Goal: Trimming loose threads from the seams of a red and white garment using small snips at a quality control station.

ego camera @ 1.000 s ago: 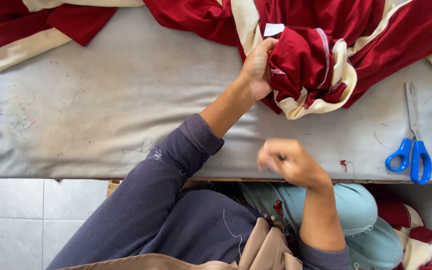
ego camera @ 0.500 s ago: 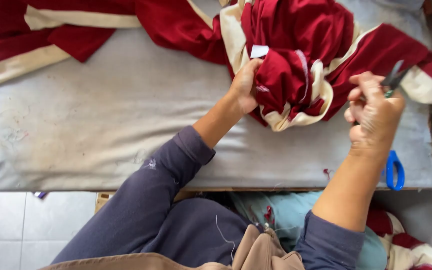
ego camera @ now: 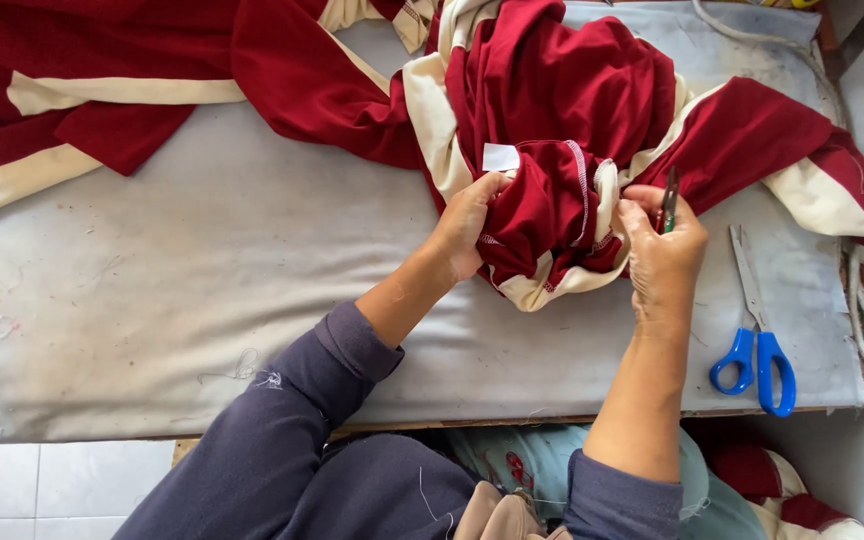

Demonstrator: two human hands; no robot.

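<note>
Right hand (ego camera: 664, 258), off the worktop (ego camera: 202, 300) edge a second ago, now meets the bunched red-and-cream garment (ego camera: 562, 150), fingers pinching a small thread snip (ego camera: 669, 200) at the cream trim while left-hand (ego camera: 464, 235) fingers clamp the fold below a white label (ego camera: 500, 157); blue-handled scissors (ego camera: 757, 340) lie idle beyond the right fingers, loose folds crowding the cut.

Both forearms reach forward from dark blue-grey sleeves pushed up below the elbows. The left hand (ego camera: 464, 228) lies to the left of the bunched dark red and cream fabric garment (ego camera: 562, 150), its fingers curled in a closed grip on a fold. The right hand (ego camera: 660, 250) is at the garment's right side, knuckles up, fingers pinched around a small slim green-handled thread snip (ego camera: 669, 198) held upright.
</note>
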